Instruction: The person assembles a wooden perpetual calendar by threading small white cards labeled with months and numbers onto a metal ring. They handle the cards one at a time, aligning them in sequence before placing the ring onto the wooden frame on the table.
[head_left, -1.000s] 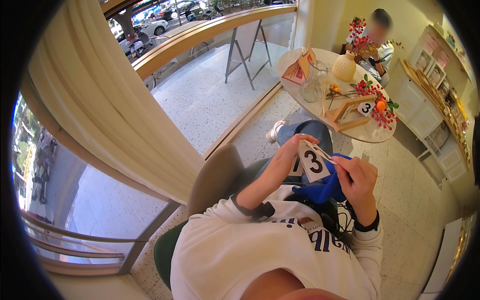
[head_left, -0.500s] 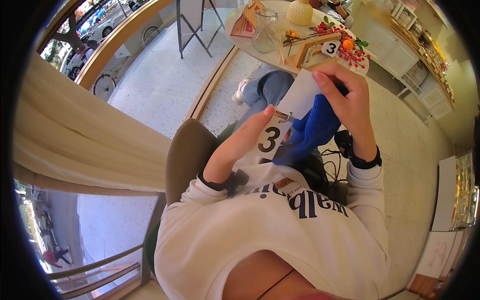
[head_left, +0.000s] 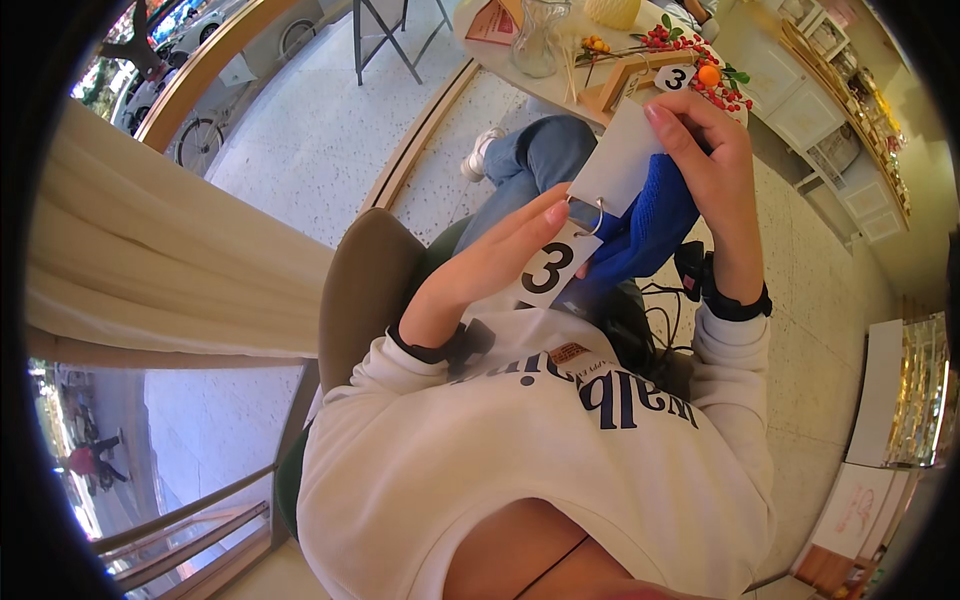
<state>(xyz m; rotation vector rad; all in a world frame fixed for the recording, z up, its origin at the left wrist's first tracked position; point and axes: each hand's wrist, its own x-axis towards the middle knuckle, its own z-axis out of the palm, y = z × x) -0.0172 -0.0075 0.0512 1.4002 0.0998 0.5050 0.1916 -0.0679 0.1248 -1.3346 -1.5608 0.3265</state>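
Observation:
In front of my chest I hold a set of white cards bound by metal rings [head_left: 600,216]. My left hand [head_left: 495,258] is closed on the lower card [head_left: 550,272], which bears a large black numeral. With thumb and fingers, my right hand [head_left: 708,150] pinches the far edge of a blank white card [head_left: 617,160], flipped up away from the lower one. A blue knitted cloth [head_left: 655,225] hangs under my right hand, behind the cards. Whether the right fingers also grip that cloth is hidden.
Beyond my hands stands a round table [head_left: 500,70] with a glass vase [head_left: 540,40], a wooden stand [head_left: 625,80], red berry sprigs [head_left: 665,38] and another number card [head_left: 674,78]. A cream curtain [head_left: 170,250] hangs at left. A dark bag [head_left: 618,335] with cords lies on my lap.
Both hands and the cards have shifted slightly to the right, and the right hand is a little higher. The rings show more plainly between the cards. The view has tilted, moving the table upward.

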